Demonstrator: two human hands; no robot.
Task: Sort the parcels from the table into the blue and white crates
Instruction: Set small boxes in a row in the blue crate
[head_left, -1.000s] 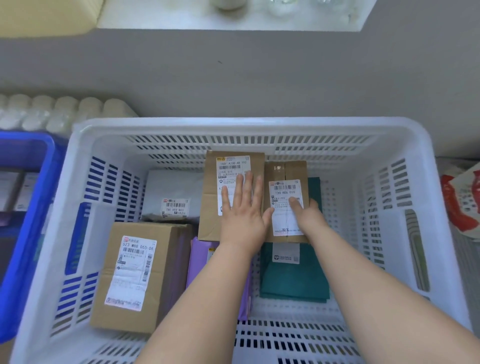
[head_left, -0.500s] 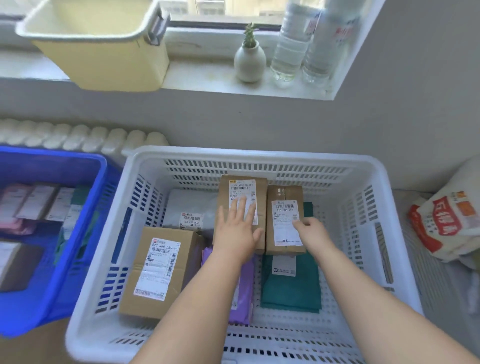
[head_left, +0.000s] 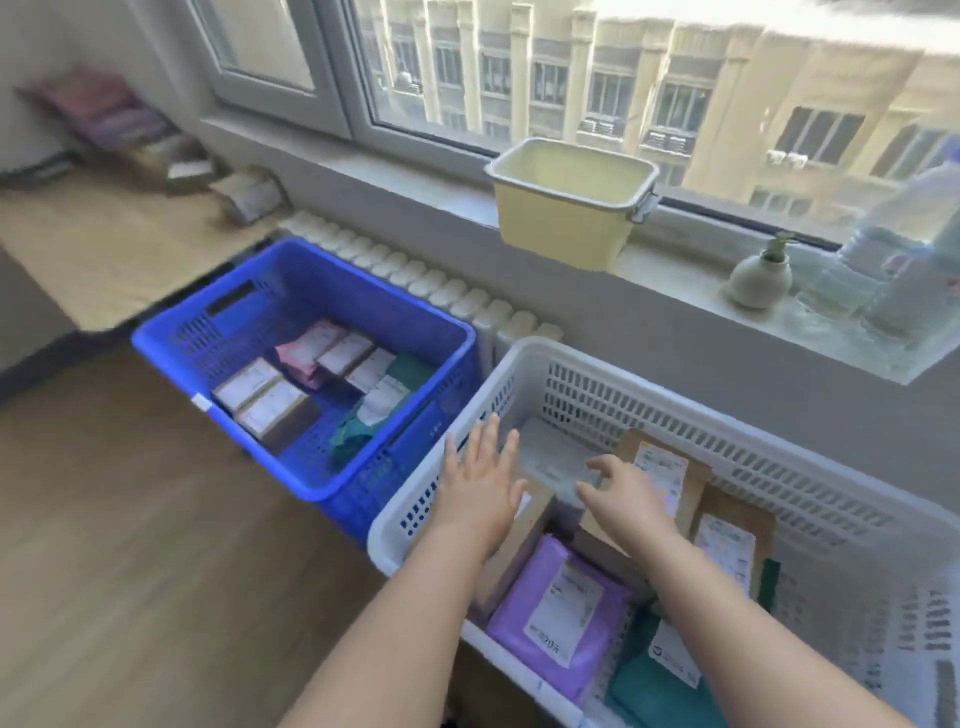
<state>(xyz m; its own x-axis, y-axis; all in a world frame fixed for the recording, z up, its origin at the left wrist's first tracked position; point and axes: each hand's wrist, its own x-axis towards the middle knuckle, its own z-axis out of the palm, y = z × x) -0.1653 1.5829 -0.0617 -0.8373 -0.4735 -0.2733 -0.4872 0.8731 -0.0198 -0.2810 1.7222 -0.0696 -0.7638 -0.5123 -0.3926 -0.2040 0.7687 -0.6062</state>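
The white crate (head_left: 524, 379) stands at the lower right and holds several parcels: brown boxes (head_left: 670, 483), a purple bag (head_left: 561, 608), a grey bag (head_left: 550, 457) and a green bag (head_left: 654, 691). My left hand (head_left: 480, 488) hovers over the crate's left side with fingers spread, holding nothing. My right hand (head_left: 623, 493) hangs above the grey bag with fingers loosely bent, also holding nothing. The blue crate (head_left: 301, 483) stands to the left with several labelled parcels (head_left: 270, 400) inside. The wooden table (head_left: 104, 249) at the far left carries blurred parcels (head_left: 249, 195).
A radiator (head_left: 426, 286) runs along the wall behind the crates. On the window sill stand a yellow tub (head_left: 566, 208), a small vase (head_left: 758, 278) and water bottles (head_left: 893, 254). Wooden floor (head_left: 130, 545) lies to the left of the crates.
Both hands have lifted off the two brown boxes and drawn back to the left. The view has swung up and left, bringing the blue crate, the table and the window into sight.
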